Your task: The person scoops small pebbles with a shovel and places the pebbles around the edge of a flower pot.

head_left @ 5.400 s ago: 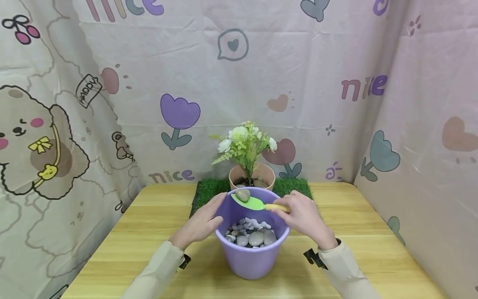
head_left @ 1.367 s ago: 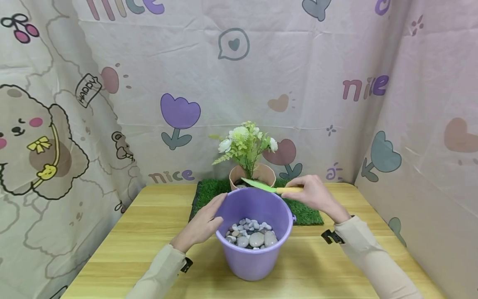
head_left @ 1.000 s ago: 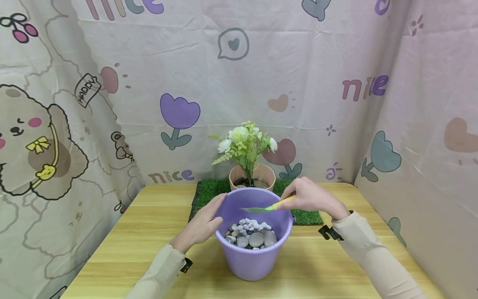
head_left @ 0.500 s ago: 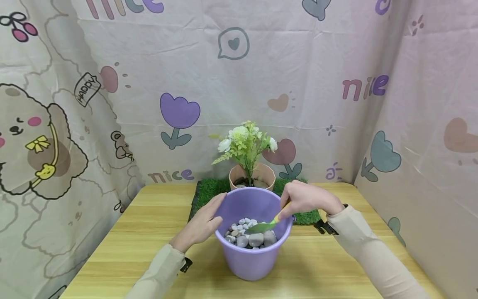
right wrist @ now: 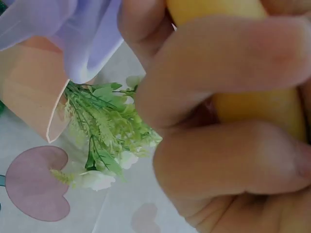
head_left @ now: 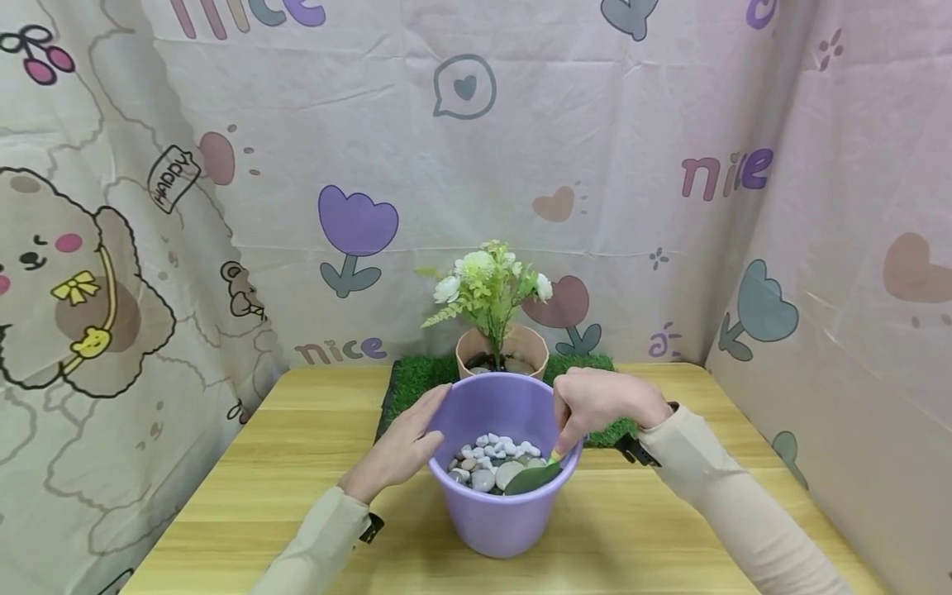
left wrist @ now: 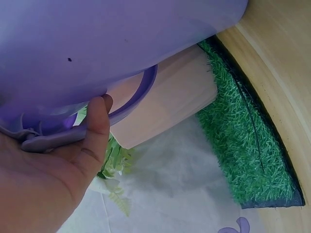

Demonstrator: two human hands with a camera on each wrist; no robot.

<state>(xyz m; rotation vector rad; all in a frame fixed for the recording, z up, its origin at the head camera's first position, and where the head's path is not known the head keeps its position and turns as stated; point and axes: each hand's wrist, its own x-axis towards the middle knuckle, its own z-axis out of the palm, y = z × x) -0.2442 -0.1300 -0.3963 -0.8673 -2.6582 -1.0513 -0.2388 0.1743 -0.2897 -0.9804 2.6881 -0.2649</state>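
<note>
A purple bucket (head_left: 498, 525) stands on the table, with grey stones (head_left: 482, 480) and small white pebbles inside. My left hand (head_left: 394, 444) rests against the bucket's left side, fingers fairly straight at the rim; in the left wrist view the bucket's purple handle (left wrist: 141, 90) passes by the fingers. My right hand (head_left: 602, 398) reaches over the right rim and grips a small garden trowel (head_left: 531, 479). Its green blade is down inside the bucket at the front right, covering part of the larger stones. In the right wrist view, curled fingers wrap the yellow handle (right wrist: 257, 104).
Behind the bucket, a peach flowerpot (head_left: 537, 343) holds white flowers (head_left: 476, 266) and a few stones. It stands on a green artificial grass mat (head_left: 416, 378) on the wooden table (head_left: 297, 463). Printed cloth (head_left: 617, 124) hangs behind and at both sides.
The stone once on the trowel's blade has left it. The trowel went over the flowerpot's edge, then back and down among the bucket's stones. My left hand stays in place.
</note>
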